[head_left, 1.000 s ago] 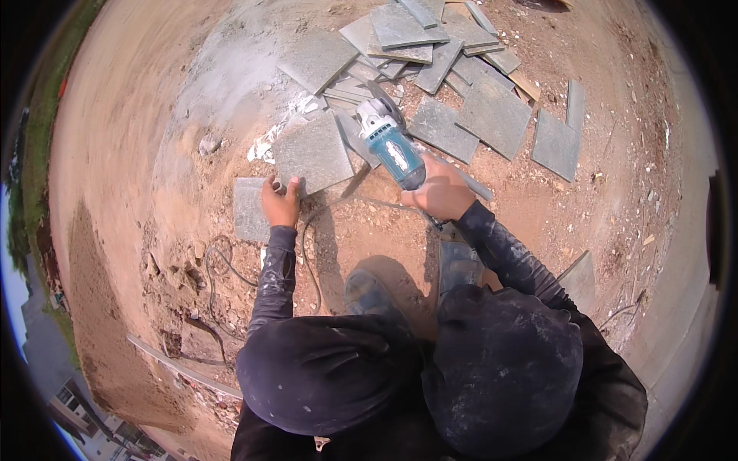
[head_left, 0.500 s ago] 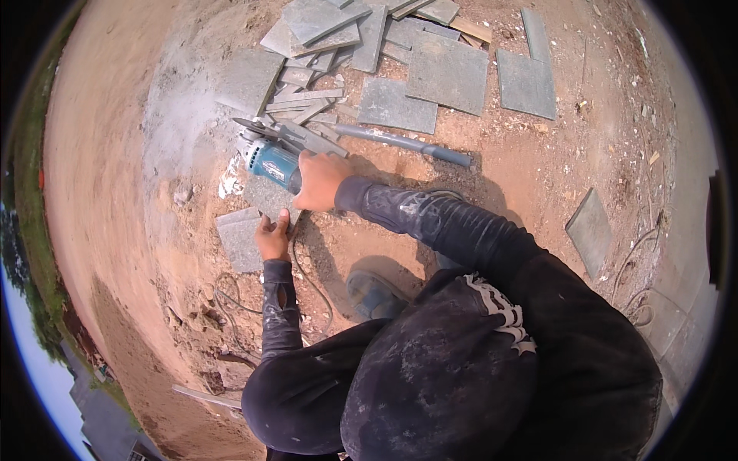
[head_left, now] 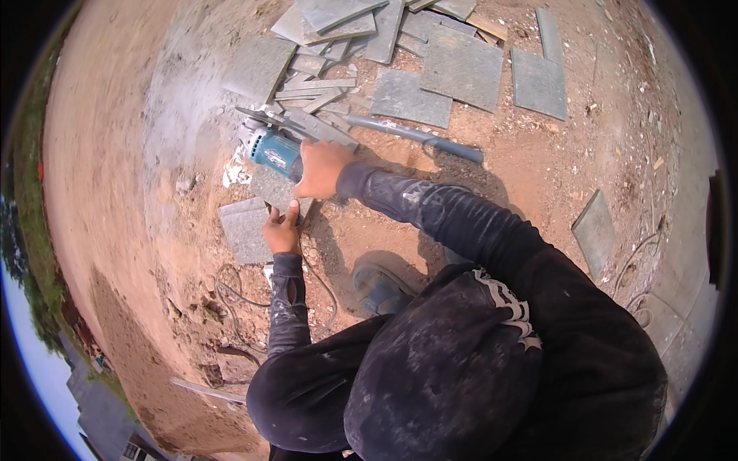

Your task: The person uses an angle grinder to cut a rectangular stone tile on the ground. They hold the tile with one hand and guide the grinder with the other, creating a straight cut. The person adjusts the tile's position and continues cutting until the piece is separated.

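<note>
The right hand (head_left: pixel 323 169) gripped a teal angle grinder (head_left: pixel 275 152) over a gray tile (head_left: pixel 270 187), whose near edge the left hand (head_left: pixel 283 230) held. A gray pipe (head_left: pixel 417 137) lay to the right, piled tiles (head_left: pixel 342 29) on the far side.

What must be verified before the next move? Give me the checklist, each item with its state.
1. Grinder held: ok, the right hand is wrapped around its rear end.
2. Tile firmly gripped: cannot tell; the left hand is at its near edge.
3. Left hand away from the disc: ok, the disc is at the grinder's far end.
4. Disc stopped: cannot tell from this picture.
5. Gloves on: not ok, both hands are bare.
6. Cord away from the disc: ok for the visible loops, which lie near the left sleeve.
</note>
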Action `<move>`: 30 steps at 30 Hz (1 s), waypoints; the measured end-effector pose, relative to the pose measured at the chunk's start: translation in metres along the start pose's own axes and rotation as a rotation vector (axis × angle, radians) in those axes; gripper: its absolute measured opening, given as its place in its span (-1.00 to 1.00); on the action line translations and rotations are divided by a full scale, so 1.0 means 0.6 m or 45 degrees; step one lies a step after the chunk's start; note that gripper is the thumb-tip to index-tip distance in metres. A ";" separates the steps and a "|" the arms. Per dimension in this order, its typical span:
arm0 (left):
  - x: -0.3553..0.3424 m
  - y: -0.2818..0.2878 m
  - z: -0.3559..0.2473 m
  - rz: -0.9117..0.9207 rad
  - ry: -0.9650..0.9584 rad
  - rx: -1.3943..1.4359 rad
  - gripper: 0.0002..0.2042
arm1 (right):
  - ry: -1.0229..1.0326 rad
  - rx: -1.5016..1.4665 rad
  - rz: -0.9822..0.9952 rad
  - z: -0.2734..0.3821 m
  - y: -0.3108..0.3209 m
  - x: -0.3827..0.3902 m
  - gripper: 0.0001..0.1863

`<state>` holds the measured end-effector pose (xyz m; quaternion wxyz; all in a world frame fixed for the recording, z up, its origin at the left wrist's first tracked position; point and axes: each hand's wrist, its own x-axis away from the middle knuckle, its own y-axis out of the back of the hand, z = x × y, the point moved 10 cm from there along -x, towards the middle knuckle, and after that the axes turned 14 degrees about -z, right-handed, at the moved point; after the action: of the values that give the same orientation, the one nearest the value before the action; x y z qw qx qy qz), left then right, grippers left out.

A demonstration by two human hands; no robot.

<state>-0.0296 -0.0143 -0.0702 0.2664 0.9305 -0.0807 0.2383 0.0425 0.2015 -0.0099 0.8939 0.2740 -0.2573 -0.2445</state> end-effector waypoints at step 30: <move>-0.007 0.000 0.015 -0.017 0.013 0.030 -0.18 | -0.039 0.004 0.075 -0.004 -0.008 0.004 -0.23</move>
<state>-0.0295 -0.0191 -0.0788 0.2576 0.9327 -0.0703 0.2423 0.0445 0.1975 -0.0135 0.8961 0.2640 -0.2793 -0.2218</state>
